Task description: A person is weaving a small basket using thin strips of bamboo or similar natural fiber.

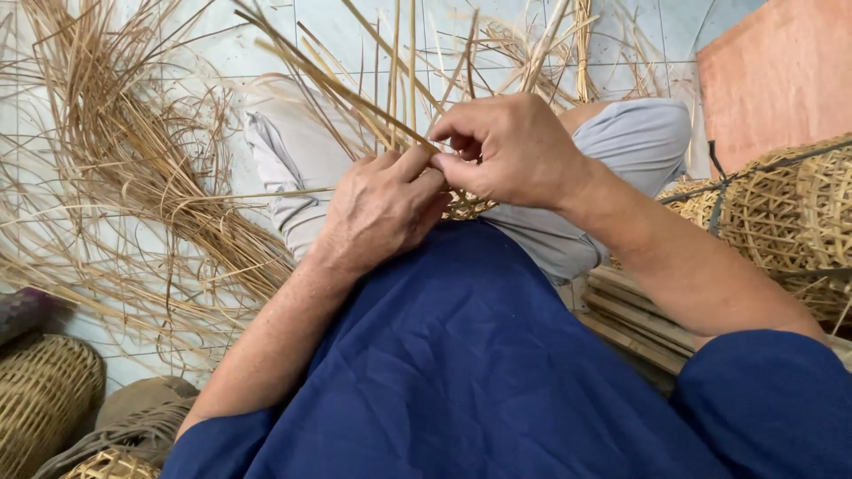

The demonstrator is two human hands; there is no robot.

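Your left hand (383, 208): knuckles up, wrist bent down over lap, thumb and forefinger pinched shut on cane strips (355, 98) fanning up and left. Your right hand (510, 151): curled from right, fingertips nipping same strips just beside left thumb; both grips touching. Small woven piece (466, 208) sits under hands on grey trousers (621, 142), mostly hidden. Left: loose cane pile (133, 177) on tiled floor (311, 27), 2 woven baskets (44, 395) at corner. Right: open-weave basket (790, 213), wooden slats (630, 310) below.
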